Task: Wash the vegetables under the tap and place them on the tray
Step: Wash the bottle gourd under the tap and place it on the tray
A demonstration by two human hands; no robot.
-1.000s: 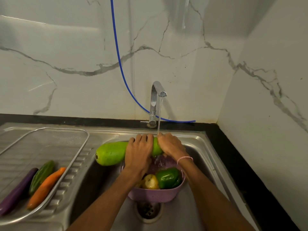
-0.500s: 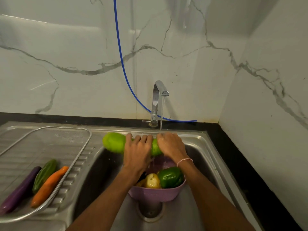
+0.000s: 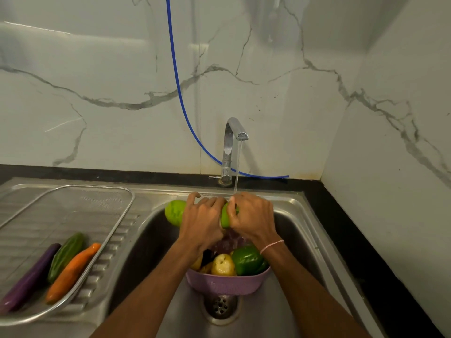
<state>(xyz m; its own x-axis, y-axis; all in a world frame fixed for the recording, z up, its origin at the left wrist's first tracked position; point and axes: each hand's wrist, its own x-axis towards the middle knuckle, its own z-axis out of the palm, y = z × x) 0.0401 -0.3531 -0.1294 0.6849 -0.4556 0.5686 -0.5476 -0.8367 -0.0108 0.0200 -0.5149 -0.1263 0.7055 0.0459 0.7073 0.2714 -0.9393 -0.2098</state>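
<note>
Gourd (image 3: 175,212) shifted right; basket (image 3: 227,285) holds pepper (image 3: 246,261), potato (image 3: 223,264) (tray (image 3: 61,215): eggplant (image 3: 29,276), carrot (image 3: 73,272)).

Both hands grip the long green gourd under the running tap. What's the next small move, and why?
Probably slide the long light-green gourd rightward, so its left end meets the stream from the chrome tap. Water lands only near the right hand, while that end juts past the left hand.
</note>
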